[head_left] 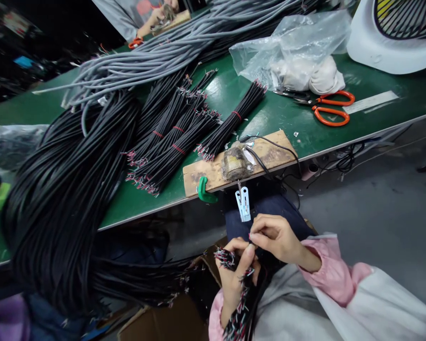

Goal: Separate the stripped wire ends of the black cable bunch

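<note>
My left hand (230, 279) is wrapped round a bundle of black cables (239, 308) whose red and white wire ends stick out between the fingers and along the wrist. Thumb and fingers of my right hand (279, 239) pinch the tip of one cable, where a speck of red wire shows, just above my left thumb. Beyond both hands, a light blue clothes peg (243, 204) hangs on a thin shaft from a small taped motor (235, 162). That motor is fixed to a wooden board (200, 171), with a green clamp (206, 190) at the table edge.
Tied bundles of short black cables (179, 137) lie on the green table (319, 137). Long black cables (57, 203) spill over its edge, near grey cables (138, 64). Orange-handled scissors (332, 110), a plastic bag (291, 42) and a white fan (386, 47) are right. Another person's hand (156, 19) shows behind.
</note>
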`<state>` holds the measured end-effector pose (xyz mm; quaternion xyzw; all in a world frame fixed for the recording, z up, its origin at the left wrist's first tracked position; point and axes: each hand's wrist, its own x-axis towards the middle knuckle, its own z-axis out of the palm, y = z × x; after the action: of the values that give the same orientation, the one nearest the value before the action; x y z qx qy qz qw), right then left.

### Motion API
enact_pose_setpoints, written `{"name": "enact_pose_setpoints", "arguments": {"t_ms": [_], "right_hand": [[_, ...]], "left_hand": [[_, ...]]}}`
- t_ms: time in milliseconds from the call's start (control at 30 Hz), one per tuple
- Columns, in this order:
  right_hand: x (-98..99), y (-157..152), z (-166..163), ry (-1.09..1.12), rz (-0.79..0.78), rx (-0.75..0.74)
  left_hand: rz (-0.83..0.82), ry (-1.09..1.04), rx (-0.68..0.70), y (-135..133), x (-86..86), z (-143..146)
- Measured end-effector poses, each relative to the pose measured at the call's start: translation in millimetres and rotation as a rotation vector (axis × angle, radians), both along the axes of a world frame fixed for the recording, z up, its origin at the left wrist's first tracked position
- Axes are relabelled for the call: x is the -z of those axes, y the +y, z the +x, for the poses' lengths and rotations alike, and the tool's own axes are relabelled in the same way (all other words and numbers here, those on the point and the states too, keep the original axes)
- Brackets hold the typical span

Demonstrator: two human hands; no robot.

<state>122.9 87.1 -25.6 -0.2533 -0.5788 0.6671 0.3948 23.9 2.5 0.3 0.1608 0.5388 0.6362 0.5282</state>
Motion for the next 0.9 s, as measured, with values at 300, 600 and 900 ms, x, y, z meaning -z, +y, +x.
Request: {"name": "enact_pose_setpoints", "arguments": {"t_ms": [300, 600, 900], "right_hand": [[-2.0, -1, -1, 0.136, -0.068, -0.077], [-5.2, 3, 0, 0.058, 0.033, 0.117], [-9.6, 5, 4, -0.056, 0.191, 0.288]], "left_hand": [[0.032, -0.024, 0.088, 4, -3.4, -11], [-0.003, -0.088, 0.153, 8, -6.9, -22], [0.053, -0.004, 0.104, 2, 5.7, -19]]}}
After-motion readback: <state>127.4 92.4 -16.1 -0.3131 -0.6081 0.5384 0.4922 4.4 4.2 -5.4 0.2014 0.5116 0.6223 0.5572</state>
